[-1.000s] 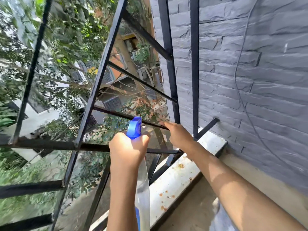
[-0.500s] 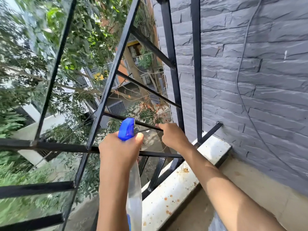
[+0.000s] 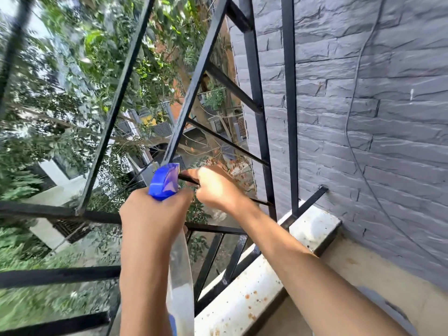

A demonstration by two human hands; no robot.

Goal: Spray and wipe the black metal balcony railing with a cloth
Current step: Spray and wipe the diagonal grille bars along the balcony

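— Where the black metal balcony railing meets the grey stone-faced wall, my right hand is curled round one thin slanting bar of it.
— Is there a cloth under your fingers?
— I cannot tell; the fist hides that spot.
— And the other hand?
— My left hand grips the clear plastic spray bottle by its neck, upright, the blue trigger head just beside my right knuckles, facing away from me toward the bars.
— What is below?
— A white, rust-speckled ledge carrying the railing's foot.
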